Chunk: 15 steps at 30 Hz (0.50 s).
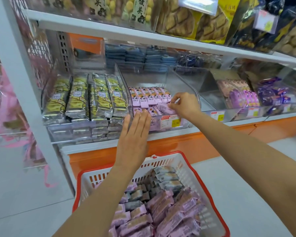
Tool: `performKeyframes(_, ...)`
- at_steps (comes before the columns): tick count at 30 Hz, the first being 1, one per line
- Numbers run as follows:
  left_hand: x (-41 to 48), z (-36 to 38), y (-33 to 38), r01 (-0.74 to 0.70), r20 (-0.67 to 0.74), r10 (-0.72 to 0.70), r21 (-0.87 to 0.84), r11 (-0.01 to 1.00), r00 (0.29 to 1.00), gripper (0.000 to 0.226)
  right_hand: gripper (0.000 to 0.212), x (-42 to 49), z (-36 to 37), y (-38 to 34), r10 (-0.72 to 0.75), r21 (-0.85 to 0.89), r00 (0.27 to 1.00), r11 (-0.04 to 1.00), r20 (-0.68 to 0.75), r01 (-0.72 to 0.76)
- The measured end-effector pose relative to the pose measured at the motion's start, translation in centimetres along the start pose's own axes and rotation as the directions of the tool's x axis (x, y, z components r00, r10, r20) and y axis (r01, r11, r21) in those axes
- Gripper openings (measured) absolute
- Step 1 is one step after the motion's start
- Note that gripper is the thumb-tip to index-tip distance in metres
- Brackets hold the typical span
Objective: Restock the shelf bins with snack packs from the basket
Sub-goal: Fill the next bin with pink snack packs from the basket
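A clear shelf bin [162, 77] holds rows of pink snack packs [149, 97]. My right hand [184, 103] reaches into the bin and pinches one pink pack [165, 107] lying at the front right of the rows. My left hand [135, 134] is flat with straight fingers, its fingertips touching the front packs at the bin's front left edge. Below, a white basket with a red rim [183, 161] sits on the floor, filled with several pink snack packs [162, 212] and some grey ones [167, 178].
Left of the bin stands a bin of yellow-and-silver packs [85, 96]. Purple and pink packs [256, 96] fill bins to the right. Blue packs [135, 57] are stacked behind. A price tag [170, 121] hangs on the bin front. An upper shelf [109, 29] overhangs.
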<state>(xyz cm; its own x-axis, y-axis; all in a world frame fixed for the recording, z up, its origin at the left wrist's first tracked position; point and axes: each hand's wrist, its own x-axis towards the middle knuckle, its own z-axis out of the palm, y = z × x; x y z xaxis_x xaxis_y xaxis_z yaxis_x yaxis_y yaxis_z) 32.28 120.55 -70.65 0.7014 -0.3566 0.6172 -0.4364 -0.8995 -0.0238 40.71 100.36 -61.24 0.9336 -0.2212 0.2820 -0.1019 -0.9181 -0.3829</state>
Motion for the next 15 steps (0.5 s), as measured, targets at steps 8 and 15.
performKeyframes(8,0.1,0.0,0.0,0.012,0.026,-0.012,-0.015,1.0,1.0,0.09,0.005,0.9,0.8,0.0,0.066,-0.14,0.998,0.988,0.013,-0.064)
performKeyframes(15,0.0,-0.1,-0.1,0.011,0.05,-0.01,-0.021,1.0,0.999,0.092,0.023,1.7,0.8,-0.1,0.215,-0.194,0.964,0.964,0.159,-0.183)
